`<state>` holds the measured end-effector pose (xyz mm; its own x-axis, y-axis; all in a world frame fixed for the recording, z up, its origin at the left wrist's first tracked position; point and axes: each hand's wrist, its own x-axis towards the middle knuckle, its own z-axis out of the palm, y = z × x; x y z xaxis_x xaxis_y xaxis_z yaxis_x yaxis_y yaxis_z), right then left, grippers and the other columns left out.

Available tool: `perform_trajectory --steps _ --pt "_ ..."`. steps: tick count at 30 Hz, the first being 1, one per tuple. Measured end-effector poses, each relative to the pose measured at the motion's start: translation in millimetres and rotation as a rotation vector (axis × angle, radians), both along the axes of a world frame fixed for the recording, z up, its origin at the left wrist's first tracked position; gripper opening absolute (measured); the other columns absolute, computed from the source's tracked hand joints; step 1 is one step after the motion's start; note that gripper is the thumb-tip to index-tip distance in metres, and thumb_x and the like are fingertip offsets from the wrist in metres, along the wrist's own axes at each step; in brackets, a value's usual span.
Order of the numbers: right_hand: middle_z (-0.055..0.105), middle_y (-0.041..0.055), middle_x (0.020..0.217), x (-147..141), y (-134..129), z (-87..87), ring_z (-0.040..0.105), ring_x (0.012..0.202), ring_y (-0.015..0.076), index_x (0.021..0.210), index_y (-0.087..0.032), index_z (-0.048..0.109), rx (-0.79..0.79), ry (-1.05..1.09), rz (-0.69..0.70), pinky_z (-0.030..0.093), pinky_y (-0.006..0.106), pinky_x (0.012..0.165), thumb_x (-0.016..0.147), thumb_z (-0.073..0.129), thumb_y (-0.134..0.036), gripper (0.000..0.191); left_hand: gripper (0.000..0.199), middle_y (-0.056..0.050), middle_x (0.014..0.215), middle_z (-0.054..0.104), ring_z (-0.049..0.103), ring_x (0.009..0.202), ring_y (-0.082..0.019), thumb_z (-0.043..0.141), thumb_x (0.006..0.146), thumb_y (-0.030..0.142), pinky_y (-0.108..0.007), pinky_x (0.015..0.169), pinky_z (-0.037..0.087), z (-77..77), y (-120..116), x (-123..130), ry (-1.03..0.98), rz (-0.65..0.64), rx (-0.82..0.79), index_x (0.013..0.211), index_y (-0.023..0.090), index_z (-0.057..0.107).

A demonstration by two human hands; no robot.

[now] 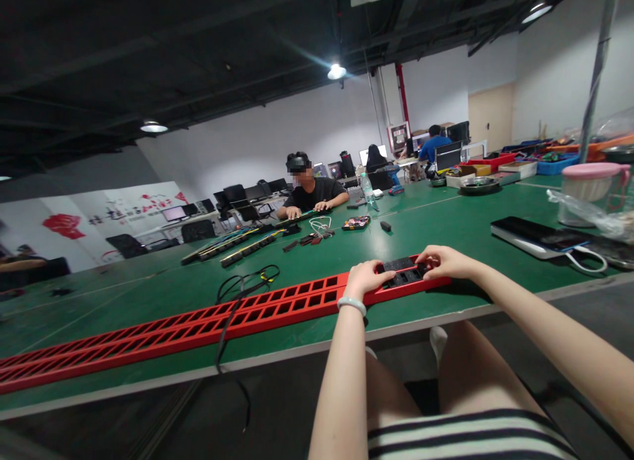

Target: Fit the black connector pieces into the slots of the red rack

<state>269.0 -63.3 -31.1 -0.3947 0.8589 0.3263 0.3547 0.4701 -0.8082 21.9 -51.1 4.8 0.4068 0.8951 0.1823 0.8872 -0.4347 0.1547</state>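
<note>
A long red frame (297,300) with two rows of rectangular slots lies along the front of the green table. Black modules (409,275) fill the slots at its right end. My left hand (365,279) rests over the frame on the left side of these modules, its thumb extended across them and its fingers apart. At the right end, my right hand (442,262) has thumb and fingers pinched together at a black piece (422,268), which is partly hidden by the fingers.
A black cable (224,334) crosses the frame and hangs over the table edge. Phone and white power bank (539,236) lie right, near a pink-lidded jar (589,192). Across the table (317,248), a person (314,194) handles parts beside wired strips (252,247) and a bottle (368,190).
</note>
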Motion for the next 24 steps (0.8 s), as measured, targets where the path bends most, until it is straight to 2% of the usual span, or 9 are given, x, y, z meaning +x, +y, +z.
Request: perform_trajectory --steps 24 --pt "0.051 0.0031 0.081 1.5 -2.2 6.5 0.047 0.066 0.0127 0.092 -0.017 0.064 0.104 -0.232 -0.011 0.039 0.025 0.06 0.056 0.066 -0.045 0.045 0.066 -0.004 0.107 0.059 0.054 0.097 -0.022 0.034 0.066 0.072 -0.027 0.081 0.039 -3.2 3.1 -1.5 -0.005 -0.007 -0.002 0.108 0.025 0.055"
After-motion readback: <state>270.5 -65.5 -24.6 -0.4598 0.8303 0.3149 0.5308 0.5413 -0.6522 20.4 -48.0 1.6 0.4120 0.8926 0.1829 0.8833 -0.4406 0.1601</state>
